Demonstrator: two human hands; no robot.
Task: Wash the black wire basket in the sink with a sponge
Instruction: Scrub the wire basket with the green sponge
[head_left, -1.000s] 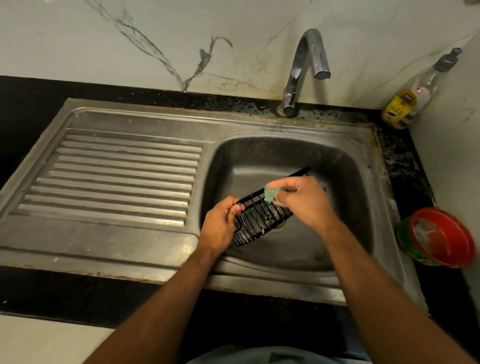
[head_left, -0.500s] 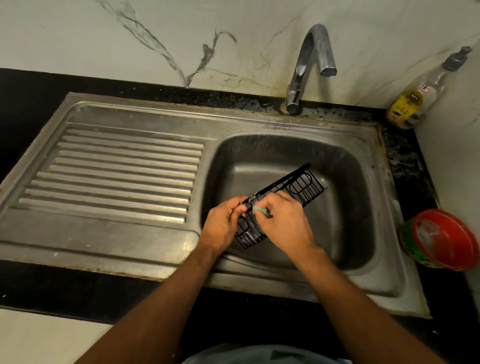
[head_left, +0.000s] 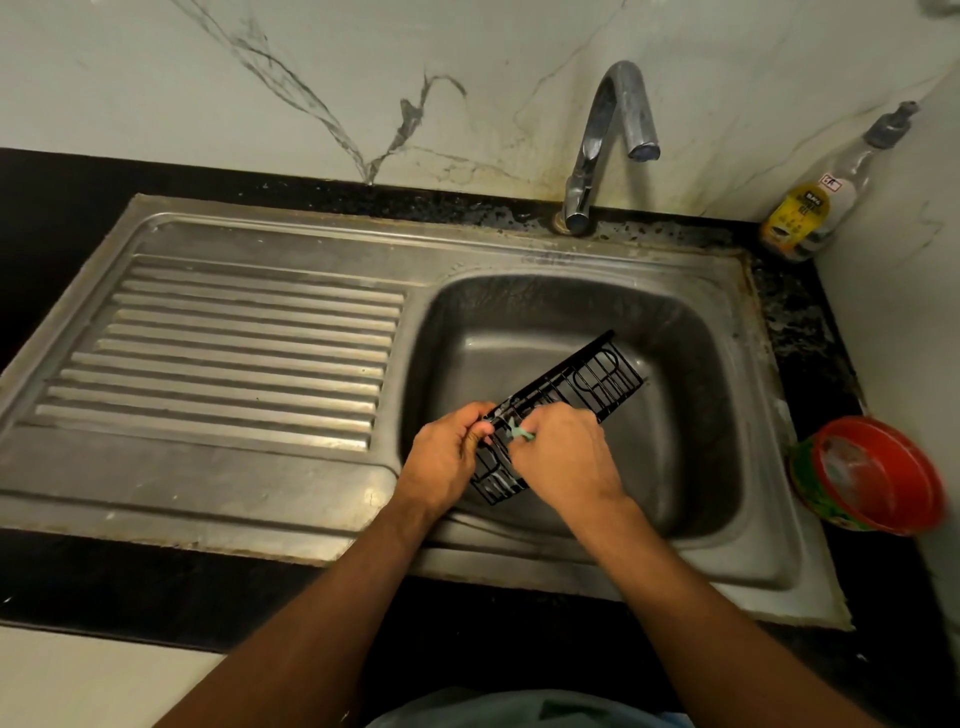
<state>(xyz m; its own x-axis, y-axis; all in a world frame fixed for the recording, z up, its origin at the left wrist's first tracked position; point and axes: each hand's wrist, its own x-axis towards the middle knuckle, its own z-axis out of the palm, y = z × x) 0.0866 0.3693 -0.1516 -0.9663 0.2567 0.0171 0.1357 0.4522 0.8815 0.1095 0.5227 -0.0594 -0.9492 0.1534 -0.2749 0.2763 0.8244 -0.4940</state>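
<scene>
Black wire basket (head_left: 566, 410) hangs tilted over the sink (head_left: 571, 312) basin. Your left hand (head_left: 447, 457) grips its near end. Your right hand (head_left: 561, 457) pinches the green sponge (head_left: 521, 434), now slid from the middle toward that near end, so scrubbing is progressing along it.

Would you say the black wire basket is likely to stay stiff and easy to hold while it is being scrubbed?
Probably stiff: the black wire basket keeps its straight shape though the left hand grips only one end. It likely is light, being open wire. It may be slippery, since pale suds seem to coat the wires near the sponge in the right hand.
</scene>
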